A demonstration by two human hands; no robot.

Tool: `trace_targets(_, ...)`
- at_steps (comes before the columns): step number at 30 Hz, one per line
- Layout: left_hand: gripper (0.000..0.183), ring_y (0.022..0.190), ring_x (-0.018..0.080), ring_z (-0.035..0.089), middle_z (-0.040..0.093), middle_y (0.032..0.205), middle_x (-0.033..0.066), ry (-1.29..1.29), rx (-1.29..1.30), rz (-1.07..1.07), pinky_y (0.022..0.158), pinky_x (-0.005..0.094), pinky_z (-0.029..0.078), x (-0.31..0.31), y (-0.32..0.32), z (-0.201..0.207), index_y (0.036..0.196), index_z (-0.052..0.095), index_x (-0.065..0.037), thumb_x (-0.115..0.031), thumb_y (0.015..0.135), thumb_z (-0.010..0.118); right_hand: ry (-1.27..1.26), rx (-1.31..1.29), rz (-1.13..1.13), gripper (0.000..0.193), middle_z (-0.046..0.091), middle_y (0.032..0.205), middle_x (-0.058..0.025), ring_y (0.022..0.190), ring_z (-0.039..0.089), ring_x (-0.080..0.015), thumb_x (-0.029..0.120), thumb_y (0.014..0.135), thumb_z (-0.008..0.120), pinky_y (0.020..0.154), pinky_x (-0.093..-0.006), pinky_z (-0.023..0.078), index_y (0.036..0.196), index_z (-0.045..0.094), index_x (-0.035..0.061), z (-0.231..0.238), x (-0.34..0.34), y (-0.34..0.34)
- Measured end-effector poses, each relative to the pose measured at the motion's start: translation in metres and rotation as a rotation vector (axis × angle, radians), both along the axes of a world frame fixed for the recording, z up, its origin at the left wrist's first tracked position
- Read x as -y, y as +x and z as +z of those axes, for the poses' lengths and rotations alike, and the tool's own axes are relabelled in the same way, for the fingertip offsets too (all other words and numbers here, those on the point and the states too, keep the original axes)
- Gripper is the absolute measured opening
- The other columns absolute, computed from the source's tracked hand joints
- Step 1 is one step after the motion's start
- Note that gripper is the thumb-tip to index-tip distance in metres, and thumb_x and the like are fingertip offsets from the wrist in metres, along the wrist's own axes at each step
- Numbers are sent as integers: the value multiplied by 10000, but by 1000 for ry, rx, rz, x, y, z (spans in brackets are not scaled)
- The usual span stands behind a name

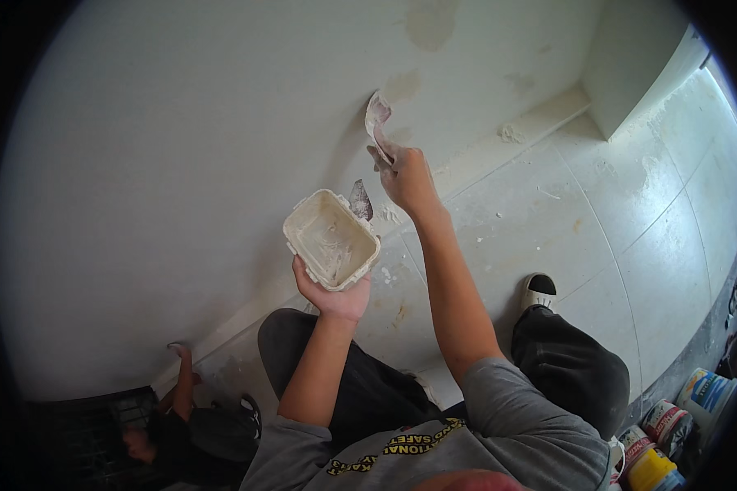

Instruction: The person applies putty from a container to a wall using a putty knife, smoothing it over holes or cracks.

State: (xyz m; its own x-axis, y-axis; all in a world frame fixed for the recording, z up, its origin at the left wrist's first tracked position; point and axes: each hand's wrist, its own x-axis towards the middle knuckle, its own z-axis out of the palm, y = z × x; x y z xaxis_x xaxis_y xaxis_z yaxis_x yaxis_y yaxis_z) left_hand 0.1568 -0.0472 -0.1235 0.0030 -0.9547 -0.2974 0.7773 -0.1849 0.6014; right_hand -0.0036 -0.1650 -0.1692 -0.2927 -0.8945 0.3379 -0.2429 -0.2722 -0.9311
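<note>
A: Rt hand (407, 176) is wrapped round the handle of a putty knife (376, 123), blade flat vs the white wall (180, 147), low, just above the floor tiles (630, 237).

B: And the left hand (333, 295)?

A: Cupped under a cream plastic tub (332, 239), fingers closed on its base. A 2nd scraper (360, 200) pokes up behind the rim.

B: How far along, you reckon?

A: Approx halfway, I'd say. 3 or so tan filler patches (430, 20) already on the wall, unsanded; tub looks nearly scraped out. Smoothing this spot is left.

B: Anyone else?

A: 1 more person (180, 425), bottom left, a hand on the wall.
</note>
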Motion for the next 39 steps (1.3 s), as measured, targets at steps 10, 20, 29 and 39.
trace_targets(10,692,1290,294,506,506,1434,35,-23,17,-13,1111,574,348,3,-2,-3,1460,450,-227,-624,894,438,-35,17,-237,355,691,742,-132,629,655,-179,-21,924,557,605,-325,505,1272,628,-4,-2,6,-27)
trace_targets(20,718,1313,289,489,488,1452,28,-57,51,12,1126,583,315,1,0,-6,1478,419,-244,-643,882,451,16,-43,-37,364,662,683,-146,613,651,-199,33,901,584,612,-355,498,1260,642,12,16,-13,-25)
trace_targets(29,730,1283,315,504,509,1422,40,-35,45,-13,1108,560,340,-1,-1,0,1474,426,-235,-646,873,484,57,-121,-28,338,671,697,-139,685,676,-227,96,974,564,696,-354,519,1303,621,44,16,11,-16)
trace_targets(39,717,1242,361,524,539,1382,80,-49,-48,-10,1078,510,389,-1,-6,-1,1464,446,-188,-616,891,496,10,94,-301,348,689,712,-117,628,653,-172,24,952,553,633,-305,503,1290,630,44,6,4,-60)
